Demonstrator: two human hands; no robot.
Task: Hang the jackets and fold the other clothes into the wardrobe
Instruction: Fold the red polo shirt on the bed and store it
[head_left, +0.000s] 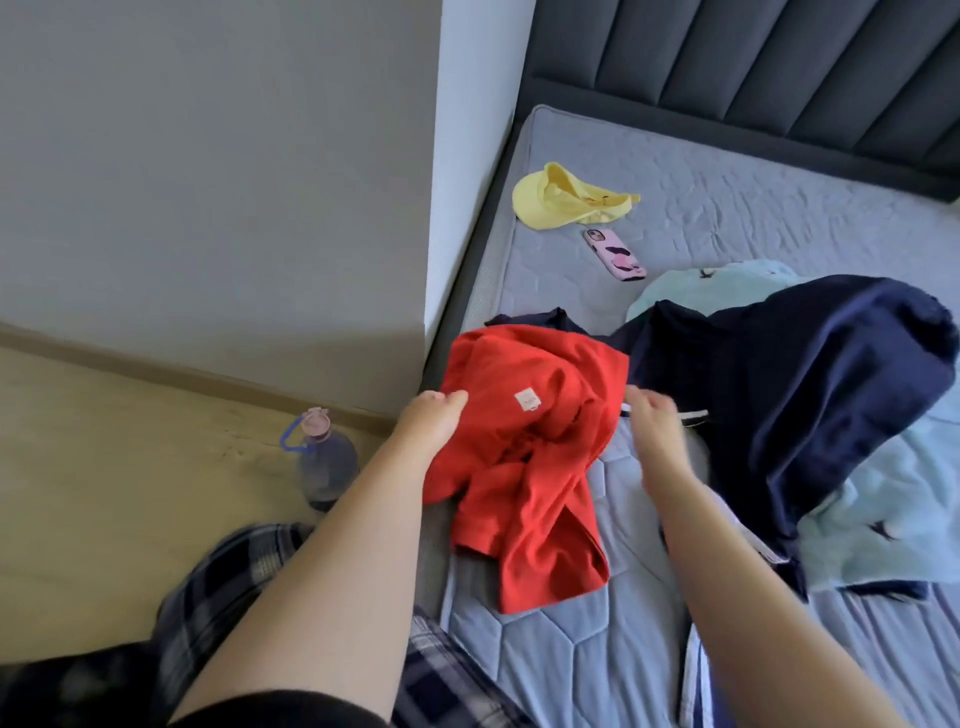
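Grey quilted mattress carries the clothes. Left hand grips the red shirt's left edge and right hand pinches its right edge, lifting it partly above the bed, beside a navy garment.

No legible text anywhere. Small pale square label sewn on crumpled red cotton shirt carries faint mark (too blurred to read). No other writing readable.
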